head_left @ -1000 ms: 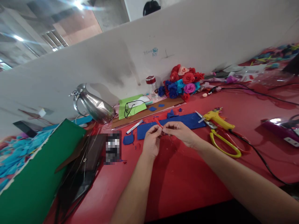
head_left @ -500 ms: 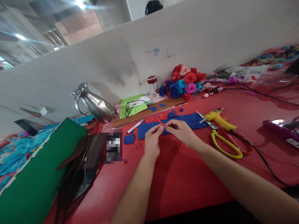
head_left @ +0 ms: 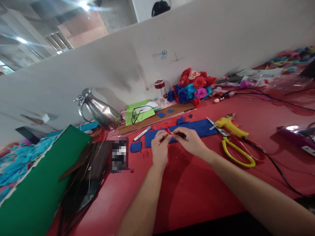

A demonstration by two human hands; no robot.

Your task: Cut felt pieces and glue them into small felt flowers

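My left hand (head_left: 160,147) and my right hand (head_left: 189,140) meet fingertip to fingertip above a blue rectangular sheet (head_left: 208,127). Between them a small red strip (head_left: 168,131) is pinched, partly covered by the fingers; whether it is paper or cloth I cannot tell. A cut blue petal-shaped piece (head_left: 136,146) and a white marker pen (head_left: 142,133) lie left of my hands. Beyond the sheet is a crumpled blue scrap (head_left: 181,120). To the right are yellow-handled scissors (head_left: 237,153) and a yellow glue gun (head_left: 232,127), side by side.
Handmade flowers (head_left: 194,87) are bunched against the wall beside a lidded glass jar (head_left: 161,91). A metal jug (head_left: 100,109) stands back left near eyeglasses (head_left: 137,113). A green board (head_left: 49,173) and a dark bag (head_left: 86,173) fill the left. A black cord (head_left: 273,164) crosses the right.
The red strip stood up as a thin point and now sits lower and looks broader between the fingertips. My fingers have curled in slightly; both hands remain in about the same place.
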